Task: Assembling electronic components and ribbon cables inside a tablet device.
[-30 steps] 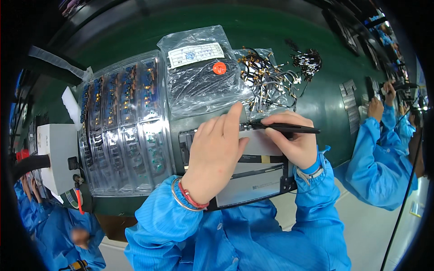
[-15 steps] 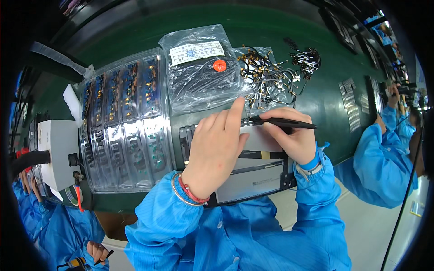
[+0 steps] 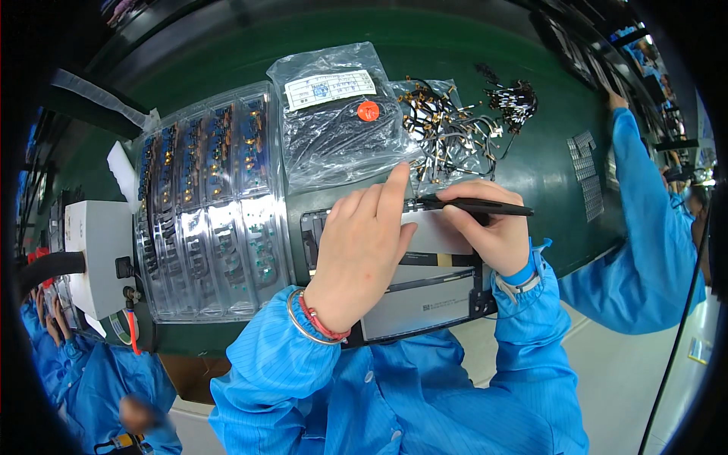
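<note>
Tablet (image 3: 425, 307) with its back opened is laid flat at the near edge of the green table (image 3: 542, 178), right in front of the body; its near side is brought close to the blue coat (image 3: 379, 394). Left hand (image 3: 362, 262) is placed palm down across the tablet's left part, thumb held apart from the forefinger; whether anything is pinched beneath cannot be told. Black pen-shaped tool (image 3: 485, 206) is clamped between thumb and fingers of the right hand (image 3: 491, 227), tip directed at the tablet's far edge, near the left forefinger. Hands are kept apart, with a small gap.

Open room is found on the right, between right hand and metal strips (image 3: 586, 174), and along the far side of the table. Left side is blocked: clear plastic tray (image 3: 212, 227) of small boards is set just beside the tablet, white box (image 3: 98, 258) past it. Far side is crowded by a plastic bag (image 3: 337, 133), close to the left fingertips, and a loose cable pile (image 3: 451, 140); a smaller cable bundle (image 3: 516, 106) is left farther right. Far right, a co-worker's sleeve (image 3: 656, 216) is stretched along the table.
</note>
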The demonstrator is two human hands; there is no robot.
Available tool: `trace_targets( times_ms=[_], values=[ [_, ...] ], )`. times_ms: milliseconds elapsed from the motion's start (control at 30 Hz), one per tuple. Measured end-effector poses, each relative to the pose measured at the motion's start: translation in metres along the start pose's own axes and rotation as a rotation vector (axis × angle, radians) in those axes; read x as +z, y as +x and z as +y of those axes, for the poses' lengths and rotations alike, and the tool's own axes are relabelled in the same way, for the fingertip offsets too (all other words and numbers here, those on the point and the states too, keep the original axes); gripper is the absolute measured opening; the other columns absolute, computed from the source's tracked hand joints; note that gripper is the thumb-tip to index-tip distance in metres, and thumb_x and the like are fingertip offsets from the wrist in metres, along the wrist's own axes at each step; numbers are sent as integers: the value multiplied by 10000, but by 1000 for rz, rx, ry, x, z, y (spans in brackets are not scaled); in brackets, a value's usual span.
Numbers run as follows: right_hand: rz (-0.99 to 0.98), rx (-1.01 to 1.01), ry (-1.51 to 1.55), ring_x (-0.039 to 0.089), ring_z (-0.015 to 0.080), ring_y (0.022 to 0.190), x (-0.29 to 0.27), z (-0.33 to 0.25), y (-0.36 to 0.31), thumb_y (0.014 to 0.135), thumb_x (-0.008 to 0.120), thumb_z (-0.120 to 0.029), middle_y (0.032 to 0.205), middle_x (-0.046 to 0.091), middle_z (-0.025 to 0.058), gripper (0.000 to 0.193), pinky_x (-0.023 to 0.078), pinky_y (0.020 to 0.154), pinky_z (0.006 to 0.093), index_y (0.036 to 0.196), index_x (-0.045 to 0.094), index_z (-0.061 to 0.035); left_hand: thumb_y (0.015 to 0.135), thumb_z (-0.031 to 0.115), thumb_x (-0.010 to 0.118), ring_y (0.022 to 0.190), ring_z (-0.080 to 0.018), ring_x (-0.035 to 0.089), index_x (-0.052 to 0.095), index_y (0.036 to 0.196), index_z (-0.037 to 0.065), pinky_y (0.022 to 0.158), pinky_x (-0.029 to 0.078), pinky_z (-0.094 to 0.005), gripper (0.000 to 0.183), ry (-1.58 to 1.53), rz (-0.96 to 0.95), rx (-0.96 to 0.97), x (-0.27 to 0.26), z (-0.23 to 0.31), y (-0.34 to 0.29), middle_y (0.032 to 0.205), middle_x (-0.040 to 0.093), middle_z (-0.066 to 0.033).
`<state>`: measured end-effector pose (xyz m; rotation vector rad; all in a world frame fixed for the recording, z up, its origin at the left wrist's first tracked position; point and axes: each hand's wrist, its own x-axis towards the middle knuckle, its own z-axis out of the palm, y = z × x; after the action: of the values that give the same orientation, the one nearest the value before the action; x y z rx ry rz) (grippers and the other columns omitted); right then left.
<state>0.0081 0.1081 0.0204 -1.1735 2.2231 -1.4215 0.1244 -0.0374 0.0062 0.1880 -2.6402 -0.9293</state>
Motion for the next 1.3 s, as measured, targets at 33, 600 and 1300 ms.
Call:
trace_targets(
  times_ms=[33, 600, 1300],
  values=[
    [1, 0, 0, 611, 170, 698, 0, 0, 0, 709, 631, 0, 808, 646, 99, 164, 478, 628, 252, 872, 653, -7, 729, 71, 645, 880, -297, 539, 348, 1283, 13, 770, 414, -380, 630, -2, -3, 0, 0, 0, 0, 969, 566, -113],
    [326, 155, 32, 421, 86, 674, -55, -3, -57, 774, 420, 53, 747, 503, 47, 102, 330, 592, 221, 758, 510, 9, 680, 134, 674, 974, -253, 548, 556, 1107, 64, 808, 441, -354, 448, 189, -43, 200, -42, 32, -65, 1050, 569, -70],
    [326, -111, -239, 481, 211, 674, 7, -61, -106, 870, 500, -133, 743, 488, 109, 159, 385, 628, 283, 819, 517, 17, 796, 28, 553, 860, -317, 565, 563, 933, 25, 726, 461, -351, 138, 454, 386, -122, -191, -105, -63, 913, 571, -129]
  ],
)
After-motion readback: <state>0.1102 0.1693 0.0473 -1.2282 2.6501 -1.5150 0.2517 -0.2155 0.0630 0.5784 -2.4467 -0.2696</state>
